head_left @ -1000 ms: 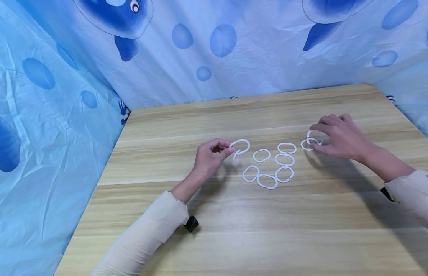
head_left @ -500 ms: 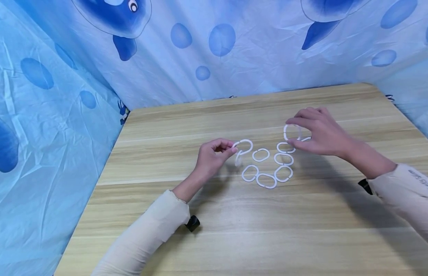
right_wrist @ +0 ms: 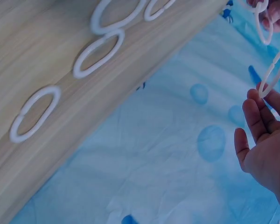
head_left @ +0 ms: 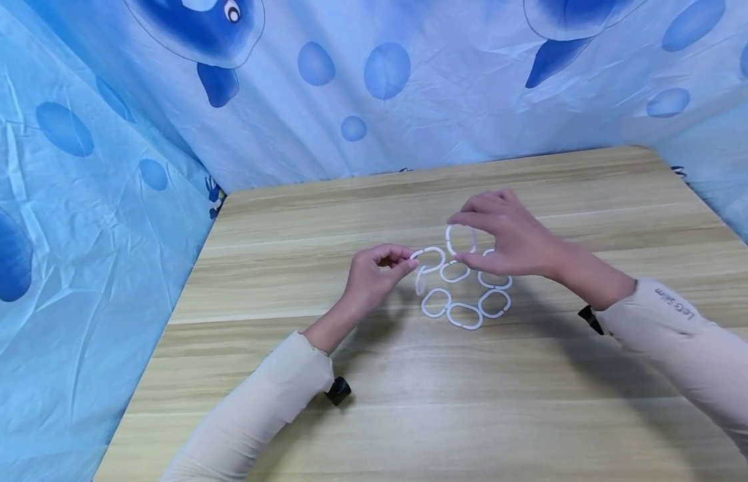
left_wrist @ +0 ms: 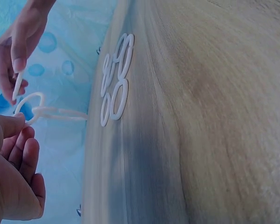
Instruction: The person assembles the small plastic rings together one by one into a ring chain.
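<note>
A person sits at a pale wooden worktop (head_left: 410, 402) with blue patterned sheeting (head_left: 108, 167) draped behind it and to the left. Both arms wear cream sleeves.

The left hand (head_left: 370, 278) is raised just above the worktop, its fingers curled, its thumb and forefinger pinching the end of a short chain of white plastic rings (head_left: 426, 262). One ring of that chain stands up from the grip; another hangs down from it towards the wood.

The right hand (head_left: 512, 237) hovers just beside it, thumb and forefinger pinching a single white ring (head_left: 460, 238) held upright, close to the chain but not plainly touching it. The other fingers are loosely spread.

Below and between the hands, more loose white rings (head_left: 464, 304) lie flat on the worktop in a small cluster, some touching each other. The right hand partly hides the far side of the cluster.
</note>
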Motion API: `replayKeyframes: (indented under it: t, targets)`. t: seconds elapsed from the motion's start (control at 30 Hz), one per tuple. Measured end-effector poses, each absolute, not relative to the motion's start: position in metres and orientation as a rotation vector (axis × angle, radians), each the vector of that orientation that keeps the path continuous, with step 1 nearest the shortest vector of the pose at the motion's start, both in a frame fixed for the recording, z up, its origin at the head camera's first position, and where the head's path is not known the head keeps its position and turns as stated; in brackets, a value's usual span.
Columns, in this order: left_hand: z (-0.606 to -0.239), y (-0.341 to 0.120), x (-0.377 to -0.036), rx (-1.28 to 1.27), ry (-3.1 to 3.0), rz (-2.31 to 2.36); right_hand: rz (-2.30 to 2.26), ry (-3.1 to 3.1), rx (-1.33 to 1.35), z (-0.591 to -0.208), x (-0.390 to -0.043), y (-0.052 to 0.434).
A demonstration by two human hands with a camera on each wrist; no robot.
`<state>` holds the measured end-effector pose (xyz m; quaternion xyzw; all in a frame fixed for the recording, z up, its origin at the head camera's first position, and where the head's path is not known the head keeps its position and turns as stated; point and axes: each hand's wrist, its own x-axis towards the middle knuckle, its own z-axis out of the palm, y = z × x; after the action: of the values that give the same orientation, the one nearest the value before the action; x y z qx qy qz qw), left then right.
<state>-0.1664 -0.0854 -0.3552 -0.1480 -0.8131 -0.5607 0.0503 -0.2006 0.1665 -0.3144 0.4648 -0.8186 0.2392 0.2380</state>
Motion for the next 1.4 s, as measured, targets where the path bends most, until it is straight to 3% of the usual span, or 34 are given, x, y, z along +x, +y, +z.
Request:
replayKeyframes:
  t: [0.5, 1.4]
  targets:
    - [-0.355, -0.081, -0.165, -0.492, -2.492, -1.706, 0.568, -2.208, 1.392, -0.321, -0.200, 0.140]
    - [-0.357, -0.080, -0.164, -0.584, -2.487, -1.640, 0.289, -2.285, 1.351, -0.320, -0.196, 0.127]
